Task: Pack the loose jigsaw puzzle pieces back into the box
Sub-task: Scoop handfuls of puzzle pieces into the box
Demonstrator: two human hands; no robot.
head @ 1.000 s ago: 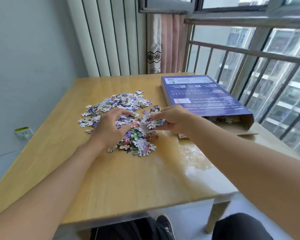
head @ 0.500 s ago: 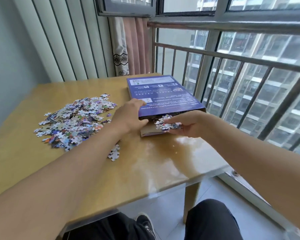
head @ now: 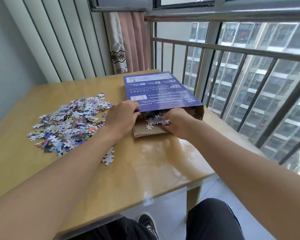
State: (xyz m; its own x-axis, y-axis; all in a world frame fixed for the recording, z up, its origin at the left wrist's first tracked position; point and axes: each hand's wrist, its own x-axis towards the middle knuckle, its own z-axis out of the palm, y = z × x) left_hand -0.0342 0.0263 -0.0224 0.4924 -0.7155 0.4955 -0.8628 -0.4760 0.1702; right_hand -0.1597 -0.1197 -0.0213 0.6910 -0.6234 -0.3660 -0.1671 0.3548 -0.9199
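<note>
Our left hand [head: 122, 116] pinches up the purple box [head: 160, 91] lid edge, keeping its mouth open; our right hand [head: 176, 122], fingers curled around a handful of puzzle pieces [head: 157, 119], pushes them inside. Main pile [head: 71, 120] lies well left on the table [head: 163, 167].

Both forearms are bare from the lower frame edge to the wrists, with no sleeve, watch, bracelet or ring visible on the left hand [head: 122, 116] or the right hand [head: 177, 122]. At the bottom centre of the frame, the legs wear plain black fabric trousers [head: 213, 220], one leg at lower right, the other lower centre-left. Between them shows one black low-top canvas shoe [head: 148, 222] with a white rubber toe edge and pale laces.
</note>
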